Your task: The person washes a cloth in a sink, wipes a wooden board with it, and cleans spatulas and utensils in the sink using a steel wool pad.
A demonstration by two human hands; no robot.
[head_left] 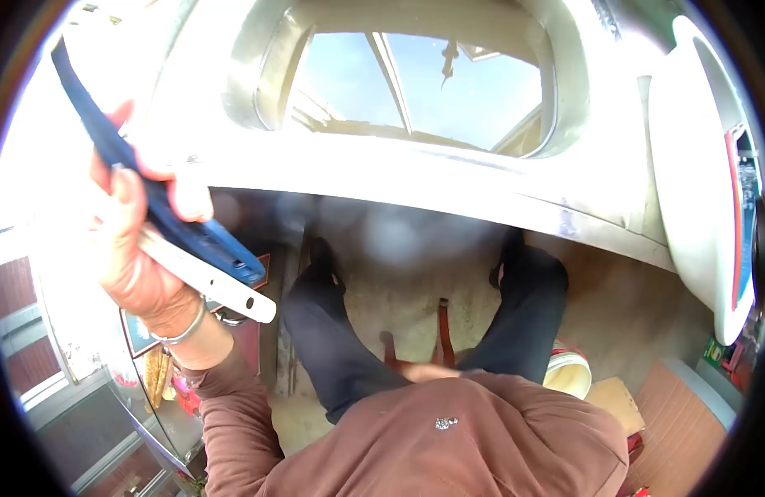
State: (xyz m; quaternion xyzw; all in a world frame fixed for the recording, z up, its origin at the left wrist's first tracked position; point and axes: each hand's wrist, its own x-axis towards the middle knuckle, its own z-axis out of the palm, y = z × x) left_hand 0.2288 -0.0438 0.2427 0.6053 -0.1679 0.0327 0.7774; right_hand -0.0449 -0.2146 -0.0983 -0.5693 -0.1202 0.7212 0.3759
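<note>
My left hand (138, 248) is raised at the left, its fingers closed round two long pieces. One is a dark blue curved strip (163, 203), broader and brighter blue at its lower end. Beside it lies a flat white bar (213, 280) with small holes near its rounded end. Sleeve and bracelet show at that wrist. Low in my lap, a small part of my right hand (432, 373) shows above the brown shirt; its fingers are hidden. Close to it are two reddish-brown strips (445, 331), one with a dark tip; whether the hand holds them is unclear.
Ahead stands a white counter (382, 170) with a rounded recess (416, 91) reflecting sky and beams. A large white curved object (689, 166) rises at the right. A pale bucket (569, 373) and a brown wood-grain panel (677, 422) are on the right; a glass case (159, 422) is on the left.
</note>
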